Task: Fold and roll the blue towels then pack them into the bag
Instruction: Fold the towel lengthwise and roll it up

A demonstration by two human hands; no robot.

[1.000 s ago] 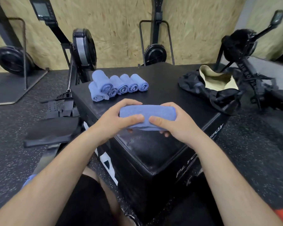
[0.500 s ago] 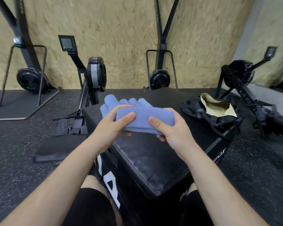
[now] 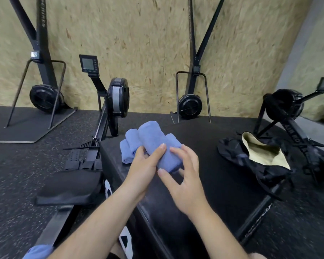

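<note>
Open black bag (image 3: 230, 149), cream lining (image 3: 260, 153)

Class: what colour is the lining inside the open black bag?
The lining of the bag is pale cream-yellow, shown best in the head view.

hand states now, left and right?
Left hand: holding the rolled blue towel.
Right hand: open, fingers spread beside the towel's near end.
</note>
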